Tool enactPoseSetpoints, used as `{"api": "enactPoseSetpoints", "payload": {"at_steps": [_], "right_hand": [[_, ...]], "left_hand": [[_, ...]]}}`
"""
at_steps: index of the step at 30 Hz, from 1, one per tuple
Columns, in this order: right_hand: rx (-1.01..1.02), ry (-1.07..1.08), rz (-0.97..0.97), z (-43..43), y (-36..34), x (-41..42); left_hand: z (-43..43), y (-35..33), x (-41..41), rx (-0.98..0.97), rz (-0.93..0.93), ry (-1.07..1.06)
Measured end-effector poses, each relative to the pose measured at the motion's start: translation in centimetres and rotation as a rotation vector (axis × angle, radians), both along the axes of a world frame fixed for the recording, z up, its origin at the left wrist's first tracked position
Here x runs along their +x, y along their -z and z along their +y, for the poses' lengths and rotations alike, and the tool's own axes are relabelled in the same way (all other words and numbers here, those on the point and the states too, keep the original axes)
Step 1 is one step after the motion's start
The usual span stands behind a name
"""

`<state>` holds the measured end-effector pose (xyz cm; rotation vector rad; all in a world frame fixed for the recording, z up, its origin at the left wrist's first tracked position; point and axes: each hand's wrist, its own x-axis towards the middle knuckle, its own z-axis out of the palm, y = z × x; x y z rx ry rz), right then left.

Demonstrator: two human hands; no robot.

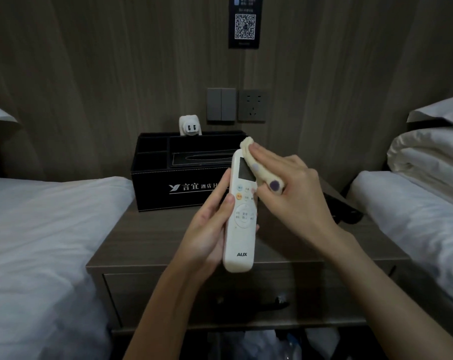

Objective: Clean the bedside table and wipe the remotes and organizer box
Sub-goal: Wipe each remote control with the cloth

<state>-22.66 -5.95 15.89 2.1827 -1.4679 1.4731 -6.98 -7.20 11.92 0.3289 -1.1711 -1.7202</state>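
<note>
The left hand (210, 229) grips a white remote (242, 229) above the tabletop (142, 237). The right hand (293, 183) pinches a folded cloth (259, 165) and presses it to the remote's upper edge, by the screen. So the remote is mid-wipe. The organizer box (155, 183) sits just behind both hands; I can't tell whether it or the tabletop has been wiped. Something dark (347, 206), perhaps another remote, lies beyond the right hand.

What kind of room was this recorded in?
Probably a twin hotel room: the bedside table sits between a left bed and a right bed with white linen, the black organizer box carries hotel branding, and a QR-code notice hangs on the wall.
</note>
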Motion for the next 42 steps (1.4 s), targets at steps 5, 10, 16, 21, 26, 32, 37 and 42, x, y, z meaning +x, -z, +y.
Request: {"api": "enactPoseSetpoints", "payload": {"at_steps": [5, 10, 16, 21, 26, 32, 37, 42], "right_hand": [[0.011, -0.028, 0.087, 0.1, 1.8, -0.6], [0.042, -0.114, 0.005, 0.6, 3.2, 0.5], [0.057, -0.189, -0.036, 1.5, 3.9, 0.9], [0.153, -0.315, -0.054, 2.7, 5.1, 1.6], [0.344, -0.384, -0.131, 3.6, 5.6, 1.7], [0.291, -0.363, -0.324, 3.4, 3.2, 0.8], [0.052, -0.200, -0.375, 3.1, 0.2, -0.3], [-0.026, -0.108, -0.311, 3.0, -1.1, -0.3]], "left_hand": [[-0.7, 0.1, -0.7, 0.031, 0.070, -0.080], [-1.1, -0.1, -0.2, 0.048, 0.131, -0.113], [-1.0, -0.2, -0.4, 0.065, 0.206, -0.148], [-1.3, -0.7, 1.2, 0.070, 0.318, -0.279], [-1.6, -0.9, 2.8, 0.065, 0.339, -0.377], [-1.1, -1.2, 2.7, 0.034, 0.275, -0.308], [0.5, -1.1, 0.6, -0.021, 0.033, -0.200], [1.7, -0.7, -1.2, -0.104, -0.088, -0.098]]}}
